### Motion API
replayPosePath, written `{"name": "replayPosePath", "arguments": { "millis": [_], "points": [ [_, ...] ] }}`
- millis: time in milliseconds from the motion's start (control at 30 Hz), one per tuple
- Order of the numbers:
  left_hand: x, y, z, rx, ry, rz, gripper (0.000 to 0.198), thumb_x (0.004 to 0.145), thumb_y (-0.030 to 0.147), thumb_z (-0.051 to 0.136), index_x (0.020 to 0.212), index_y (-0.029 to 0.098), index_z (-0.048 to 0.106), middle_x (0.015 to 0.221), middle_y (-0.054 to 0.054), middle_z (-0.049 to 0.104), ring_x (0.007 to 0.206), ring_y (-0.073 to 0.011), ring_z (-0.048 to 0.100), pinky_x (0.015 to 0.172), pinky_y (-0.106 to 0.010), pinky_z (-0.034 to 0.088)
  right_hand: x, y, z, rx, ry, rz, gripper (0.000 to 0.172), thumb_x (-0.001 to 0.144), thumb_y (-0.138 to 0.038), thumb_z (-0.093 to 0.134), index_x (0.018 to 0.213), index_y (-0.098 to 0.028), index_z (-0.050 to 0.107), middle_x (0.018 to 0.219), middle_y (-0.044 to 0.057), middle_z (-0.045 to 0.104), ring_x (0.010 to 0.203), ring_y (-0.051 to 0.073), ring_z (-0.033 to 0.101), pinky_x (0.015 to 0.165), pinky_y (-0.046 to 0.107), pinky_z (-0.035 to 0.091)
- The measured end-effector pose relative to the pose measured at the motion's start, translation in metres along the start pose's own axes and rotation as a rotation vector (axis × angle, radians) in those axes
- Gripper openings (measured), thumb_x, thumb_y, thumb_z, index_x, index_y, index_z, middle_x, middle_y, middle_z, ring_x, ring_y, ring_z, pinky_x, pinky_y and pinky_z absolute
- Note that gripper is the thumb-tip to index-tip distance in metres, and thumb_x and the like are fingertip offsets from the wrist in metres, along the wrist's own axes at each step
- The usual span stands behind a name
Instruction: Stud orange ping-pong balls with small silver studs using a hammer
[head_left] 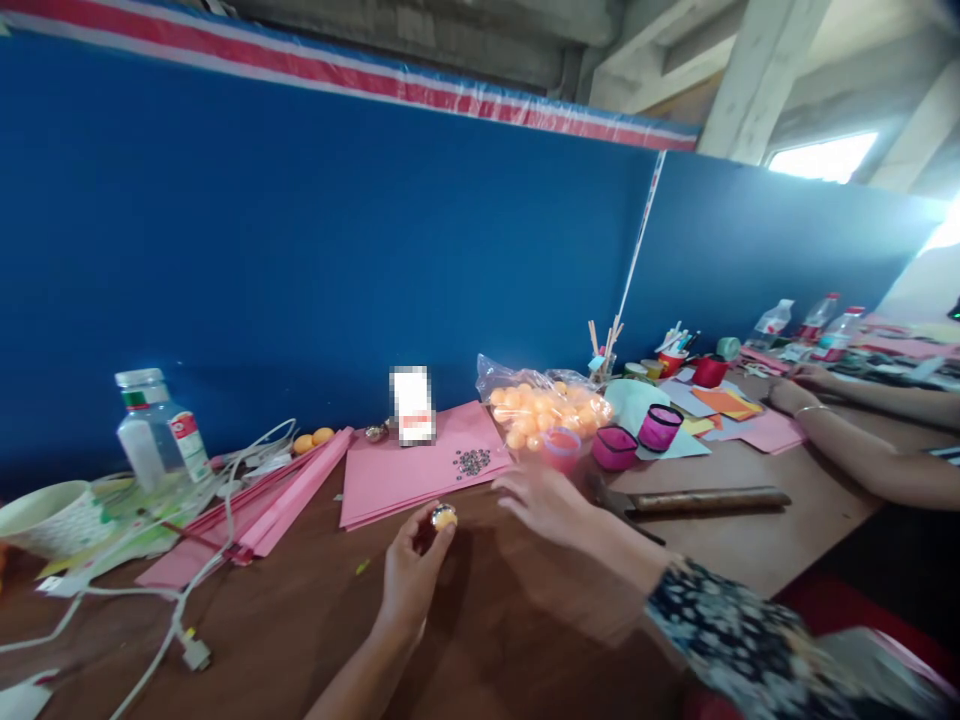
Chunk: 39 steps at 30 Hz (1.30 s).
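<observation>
My left hand point(415, 565) holds a small round shiny object point(443, 516) with a yellowish face between thumb and fingertips, above the brown table point(525, 620). To its right, my right hand point(544, 503) is stretched out, slightly blurred, near the edge of the pink paper stack point(397, 478); nothing shows in its fingers. Small dark metal rings point(474, 462) lie in a cluster on that paper. Behind my right hand are a pink translucent cup point(561, 449) and a clear bag of orange balls point(551, 408).
A hammer point(697, 500) lies right of my right hand, near magenta containers point(615, 447). White cables point(180, 600), a glass jar point(150, 440) and a white bowl point(52, 518) stand left. Another person's arms point(847, 440) rest at the far right. A blue partition point(322, 250) runs behind.
</observation>
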<state>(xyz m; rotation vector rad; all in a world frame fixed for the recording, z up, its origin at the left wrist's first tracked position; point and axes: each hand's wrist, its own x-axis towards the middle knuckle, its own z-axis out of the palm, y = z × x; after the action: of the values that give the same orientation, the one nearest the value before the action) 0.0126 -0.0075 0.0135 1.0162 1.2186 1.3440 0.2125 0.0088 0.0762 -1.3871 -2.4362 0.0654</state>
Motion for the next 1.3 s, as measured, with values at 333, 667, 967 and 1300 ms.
{"name": "replayPosePath", "arguments": {
  "millis": [333, 667, 967, 1300],
  "points": [
    [0.010, -0.005, -0.008, 0.012, -0.008, 0.083, 0.046, 0.061, 0.029, 0.068, 0.104, 0.016, 0.058, 0.096, -0.008, 0.067, 0.087, -0.0199, 0.062, 0.081, -0.031, 0.046, 0.070, -0.011, 0.068, -0.092, 0.011, 0.185, 0.021, 0.082, -0.017, 0.044, 0.086, -0.020, 0.064, 0.090, 0.007, 0.063, 0.088, 0.018, 0.055, 0.072, 0.026, 0.039],
    [0.007, -0.002, -0.007, 0.017, -0.023, 0.051, 0.043, 0.061, 0.028, 0.069, 0.100, 0.015, 0.058, 0.098, -0.008, 0.066, 0.090, -0.0201, 0.060, 0.084, -0.031, 0.045, 0.059, -0.008, 0.082, 0.031, 0.173, 0.195, 0.016, 0.082, -0.017, 0.043, 0.081, -0.019, 0.059, 0.089, 0.006, 0.061, 0.080, 0.016, 0.056, 0.065, 0.024, 0.041],
    [0.015, -0.001, -0.017, -0.318, -0.052, -0.103, 0.057, 0.063, 0.024, 0.069, 0.116, 0.022, 0.050, 0.100, -0.004, 0.064, 0.088, -0.0141, 0.060, 0.084, -0.029, 0.046, 0.032, -0.029, 0.086, 0.778, 0.438, 0.175, 0.011, 0.079, -0.023, 0.047, 0.076, -0.017, 0.055, 0.069, 0.001, 0.058, 0.061, 0.012, 0.055, 0.059, 0.020, 0.044],
    [0.020, -0.007, -0.014, -0.336, -0.009, -0.162, 0.048, 0.064, 0.023, 0.069, 0.109, 0.020, 0.055, 0.102, -0.004, 0.065, 0.097, -0.0173, 0.058, 0.092, -0.032, 0.043, 0.033, -0.034, 0.095, 1.041, 0.336, 0.308, 0.009, 0.075, -0.024, 0.053, 0.079, -0.016, 0.057, 0.069, 0.000, 0.059, 0.059, 0.011, 0.052, 0.055, 0.021, 0.043]
  ]
}}
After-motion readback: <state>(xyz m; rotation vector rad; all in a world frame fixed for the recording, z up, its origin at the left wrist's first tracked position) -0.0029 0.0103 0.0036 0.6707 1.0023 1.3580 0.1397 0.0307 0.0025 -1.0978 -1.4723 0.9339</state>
